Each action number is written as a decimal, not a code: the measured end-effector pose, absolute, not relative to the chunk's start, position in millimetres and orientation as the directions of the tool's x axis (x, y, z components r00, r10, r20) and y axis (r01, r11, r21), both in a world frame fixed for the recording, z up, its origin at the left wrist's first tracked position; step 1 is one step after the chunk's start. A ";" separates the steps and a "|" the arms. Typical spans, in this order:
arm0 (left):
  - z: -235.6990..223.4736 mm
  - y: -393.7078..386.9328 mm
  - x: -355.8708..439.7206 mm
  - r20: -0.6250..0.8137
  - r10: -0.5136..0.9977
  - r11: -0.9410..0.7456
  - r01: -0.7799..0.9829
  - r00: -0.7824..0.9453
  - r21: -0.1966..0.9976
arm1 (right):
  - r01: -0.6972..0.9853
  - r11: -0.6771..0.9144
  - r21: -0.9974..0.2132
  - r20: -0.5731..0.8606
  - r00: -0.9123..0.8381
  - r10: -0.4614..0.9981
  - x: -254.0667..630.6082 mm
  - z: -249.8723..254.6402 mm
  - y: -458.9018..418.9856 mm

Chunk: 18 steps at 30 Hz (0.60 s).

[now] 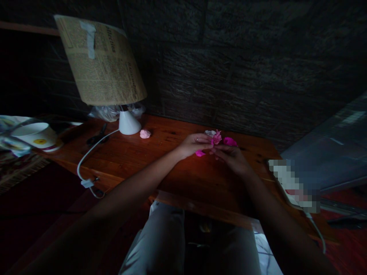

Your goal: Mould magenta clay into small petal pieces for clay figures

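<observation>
My left hand (pixel 195 146) and my right hand (pixel 230 157) meet over the wooden desk, fingertips close together. Between them is a small ruffled pink paper-like flower (pixel 217 137), with both hands' fingers closed at its lower part. How each fingertip grips it is too small and dark to make out. A bright magenta piece (pixel 230 141) shows just behind my right fingers, and another magenta piece (pixel 200 153) lies below my left fingers. Beyond the left fingertips is a whitish crumpled piece (pixel 210 133). A pale pink crumpled lump (pixel 145 133) sits on the desk farther left, beside the lamp.
A lamp with a newsprint shade (pixel 103 65) stands on the desk (pixel 177 172), its white cord (pixel 86 154) hanging over the front edge. Dark scissors (pixel 98 136) lie left of its base. A white paper cup (pixel 36 135) is far left; a blurred white object (pixel 295 187) lies right.
</observation>
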<state>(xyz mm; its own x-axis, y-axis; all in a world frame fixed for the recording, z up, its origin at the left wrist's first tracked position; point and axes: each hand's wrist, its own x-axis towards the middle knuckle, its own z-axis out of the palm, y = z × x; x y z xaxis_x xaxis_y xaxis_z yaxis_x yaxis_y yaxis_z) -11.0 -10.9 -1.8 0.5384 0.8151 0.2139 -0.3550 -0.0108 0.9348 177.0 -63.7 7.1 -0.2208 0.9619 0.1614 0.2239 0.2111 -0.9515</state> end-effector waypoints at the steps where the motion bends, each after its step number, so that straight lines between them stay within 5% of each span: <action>1: -2.1 -11.2 -10.7 0.215 0.813 -0.010 -0.356 0.541 0.935 | 0.227 0.212 -0.951 0.159 -0.231 0.960 177.0 6.9 -63.5; 18: -3.5 -8.2 -10.6 0.189 0.815 -0.001 -0.325 0.547 0.946 | 0.139 0.113 -0.984 0.070 -0.282 0.957 178.0 5.6 -65.2</action>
